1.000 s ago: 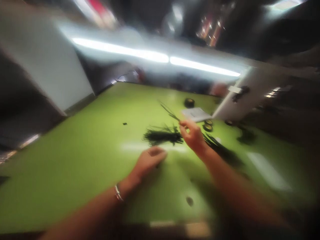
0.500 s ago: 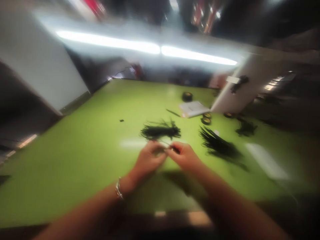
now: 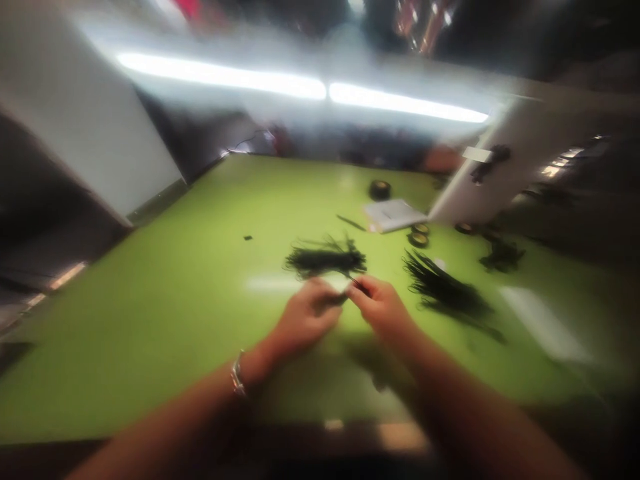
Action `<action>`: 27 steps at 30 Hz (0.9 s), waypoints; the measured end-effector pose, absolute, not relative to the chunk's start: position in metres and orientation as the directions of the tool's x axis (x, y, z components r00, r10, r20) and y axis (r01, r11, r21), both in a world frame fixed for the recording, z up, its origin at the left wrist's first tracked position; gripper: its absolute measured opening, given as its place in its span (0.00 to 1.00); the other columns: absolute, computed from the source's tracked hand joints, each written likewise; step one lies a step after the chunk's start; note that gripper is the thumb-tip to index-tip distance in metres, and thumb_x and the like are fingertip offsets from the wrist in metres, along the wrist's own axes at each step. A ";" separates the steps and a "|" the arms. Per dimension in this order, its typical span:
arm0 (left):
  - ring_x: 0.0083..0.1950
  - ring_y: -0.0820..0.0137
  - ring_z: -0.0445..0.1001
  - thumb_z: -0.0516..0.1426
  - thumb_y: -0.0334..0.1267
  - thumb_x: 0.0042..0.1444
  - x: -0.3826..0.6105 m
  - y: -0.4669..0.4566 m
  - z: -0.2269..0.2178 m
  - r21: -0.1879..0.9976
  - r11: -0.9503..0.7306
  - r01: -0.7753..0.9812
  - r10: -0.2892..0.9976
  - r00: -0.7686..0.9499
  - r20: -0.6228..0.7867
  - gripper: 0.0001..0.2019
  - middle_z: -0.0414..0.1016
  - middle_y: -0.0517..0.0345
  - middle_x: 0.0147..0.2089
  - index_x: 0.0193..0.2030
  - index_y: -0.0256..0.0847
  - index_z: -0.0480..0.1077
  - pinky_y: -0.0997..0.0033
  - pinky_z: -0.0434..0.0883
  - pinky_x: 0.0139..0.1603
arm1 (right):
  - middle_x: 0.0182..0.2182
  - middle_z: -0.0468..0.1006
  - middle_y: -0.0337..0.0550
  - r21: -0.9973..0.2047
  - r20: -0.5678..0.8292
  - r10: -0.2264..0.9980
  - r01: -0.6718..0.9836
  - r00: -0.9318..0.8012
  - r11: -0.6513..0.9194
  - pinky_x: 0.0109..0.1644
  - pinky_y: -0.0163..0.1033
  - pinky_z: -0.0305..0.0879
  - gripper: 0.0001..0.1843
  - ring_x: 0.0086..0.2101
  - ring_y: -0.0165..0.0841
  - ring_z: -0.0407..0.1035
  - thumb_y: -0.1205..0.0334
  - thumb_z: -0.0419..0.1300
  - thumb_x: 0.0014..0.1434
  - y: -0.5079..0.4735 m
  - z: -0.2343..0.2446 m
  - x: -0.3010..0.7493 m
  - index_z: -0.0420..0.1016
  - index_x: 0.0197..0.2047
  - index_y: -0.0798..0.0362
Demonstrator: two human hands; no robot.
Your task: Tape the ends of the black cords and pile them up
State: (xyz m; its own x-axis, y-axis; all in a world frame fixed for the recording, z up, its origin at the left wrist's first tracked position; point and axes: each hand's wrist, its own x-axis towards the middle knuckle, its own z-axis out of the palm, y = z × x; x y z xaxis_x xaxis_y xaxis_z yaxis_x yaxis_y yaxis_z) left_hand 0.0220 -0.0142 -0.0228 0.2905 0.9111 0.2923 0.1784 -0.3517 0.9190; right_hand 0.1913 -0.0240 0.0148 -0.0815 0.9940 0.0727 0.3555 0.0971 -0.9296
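Note:
My left hand (image 3: pixel 310 317), with a bracelet at its wrist, and my right hand (image 3: pixel 381 303) meet close together over the green tabletop (image 3: pixel 175 300). Both have their fingertips pinched on a thin black wire (image 3: pixel 354 279), of which a short length shows by the right fingers. Its ends are hidden or blurred. Just beyond the hands lies a bundle of thin black wires (image 3: pixel 325 259) with looped ends. Another bundle of black wires (image 3: pixel 447 287) is spread out to the right of my right hand.
Farther back are a thick black roll (image 3: pixel 380 191), white papers (image 3: pixel 395 215), a dark pen-like stick (image 3: pixel 351 222) and smaller rolls with yellow centres (image 3: pixel 419 236). A small dark piece (image 3: pixel 248 238) lies left of centre. A white panel (image 3: pixel 480 173) stands at right, with a dark heap (image 3: pixel 501 255) near it.
The view has shifted slightly, so the table's contents appear a little farther right. My hands stay together, and the left fingers have turned a little around the wire.

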 end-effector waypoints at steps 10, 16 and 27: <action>0.25 0.76 0.61 0.65 0.46 0.49 0.028 -0.021 -0.016 0.980 0.151 -0.127 0.971 0.205 -0.123 0.14 0.68 0.60 0.25 0.30 0.35 0.76 0.76 0.57 0.26 | 0.20 0.58 0.32 -0.978 0.015 0.982 0.204 -0.188 0.054 0.24 0.32 0.51 0.14 0.22 0.25 0.52 0.50 0.56 0.58 -0.019 0.007 0.192 0.70 0.32 0.53; 0.29 0.72 0.70 0.68 0.43 0.44 0.026 -0.016 -0.018 0.931 0.277 -0.239 0.960 0.105 -0.259 0.12 0.77 0.55 0.28 0.29 0.35 0.78 0.74 0.66 0.31 | 0.20 0.58 0.31 -0.950 0.187 0.980 0.239 -0.072 0.199 0.23 0.32 0.50 0.11 0.21 0.25 0.52 0.54 0.52 0.64 -0.021 0.000 0.200 0.69 0.36 0.52; 0.37 0.69 0.76 0.67 0.42 0.48 0.023 -0.017 -0.027 0.955 0.198 -0.222 0.976 0.137 -0.170 0.10 0.81 0.54 0.34 0.34 0.37 0.79 0.72 0.70 0.41 | 0.28 0.78 0.41 -0.541 0.614 0.762 0.592 -0.207 0.597 0.35 0.35 0.65 0.07 0.29 0.30 0.69 0.65 0.57 0.63 -0.032 -0.014 0.189 0.75 0.33 0.53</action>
State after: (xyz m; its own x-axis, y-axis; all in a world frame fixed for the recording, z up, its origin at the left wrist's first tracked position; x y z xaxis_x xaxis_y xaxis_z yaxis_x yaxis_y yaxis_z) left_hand 0.0229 -0.0174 -0.0268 0.1367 0.9758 -0.1705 -0.2216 0.1978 0.9549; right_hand 0.1885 -0.0323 -0.0139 -0.2070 0.7620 0.6137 0.5922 0.5968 -0.5413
